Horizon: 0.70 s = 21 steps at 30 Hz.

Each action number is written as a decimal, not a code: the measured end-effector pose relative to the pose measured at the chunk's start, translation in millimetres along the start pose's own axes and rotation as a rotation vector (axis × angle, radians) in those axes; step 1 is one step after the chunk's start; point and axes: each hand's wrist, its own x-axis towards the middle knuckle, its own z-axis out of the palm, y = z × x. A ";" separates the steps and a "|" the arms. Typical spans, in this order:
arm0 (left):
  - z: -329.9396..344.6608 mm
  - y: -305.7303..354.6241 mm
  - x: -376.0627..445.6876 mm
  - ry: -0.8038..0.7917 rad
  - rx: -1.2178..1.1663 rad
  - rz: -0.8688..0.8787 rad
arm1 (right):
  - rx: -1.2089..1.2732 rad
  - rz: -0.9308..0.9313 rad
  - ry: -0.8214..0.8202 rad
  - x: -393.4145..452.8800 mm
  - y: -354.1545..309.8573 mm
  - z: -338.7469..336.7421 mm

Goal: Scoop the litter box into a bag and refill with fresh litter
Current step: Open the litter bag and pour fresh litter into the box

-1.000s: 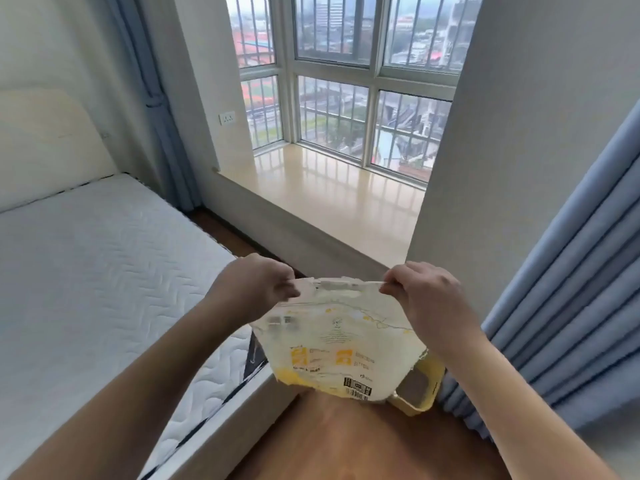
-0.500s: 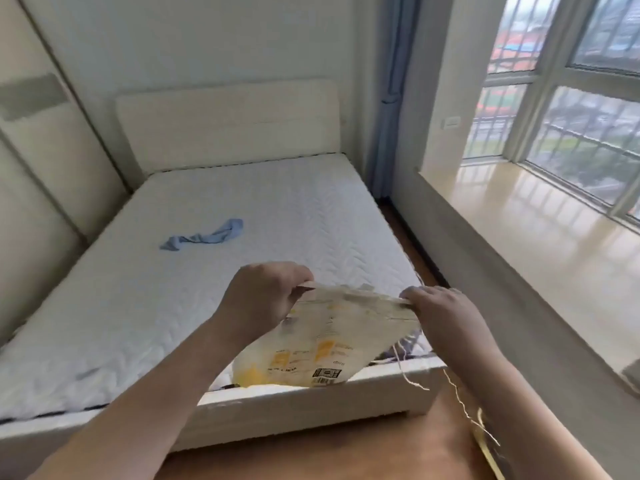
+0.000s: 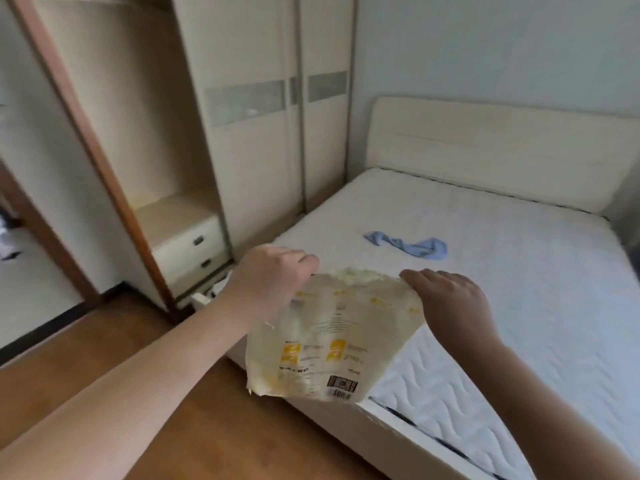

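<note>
The litter bag (image 3: 332, 341) hangs in mid-air at the centre of the view, over the near corner of the bed (image 3: 519, 306), held by its top edge between both hands. It looks thin, soft and crumpled, sagging flat below the grip, so it is probably nearly empty and light; the film may be slippery and liable to tear at its ragged mouth. The left hand (image 3: 273, 282) is curled tight on the top corner at ten o'clock of the bag; the right hand (image 3: 446, 299) pinches the opposite corner at two o'clock, fingers bent over the rim. Those two corners seem the best holds for keeping the mouth spread.

A blue cloth (image 3: 408, 245) lies on the mattress at one o'clock, well apart. The wardrobe (image 3: 256, 133) with drawers (image 3: 190, 251) stands at eleven o'clock. Wooden floor (image 3: 104, 348) opens toward eight o'clock, giving the freest room; the bed frame's edge runs just below the bag.
</note>
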 end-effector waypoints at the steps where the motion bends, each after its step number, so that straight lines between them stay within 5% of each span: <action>1: 1.1 -19.6 -9.3 -0.013 0.028 -0.025 | 0.019 -0.039 0.004 18.0 -17.3 10.7; 12: 44.4 -165.9 -72.5 -0.269 0.194 -0.388 | 0.196 -0.293 0.035 158.6 -150.0 109.3; 21: 109.0 -240.8 -65.5 -0.242 0.180 -0.631 | 0.307 -0.501 0.026 265.5 -189.8 193.1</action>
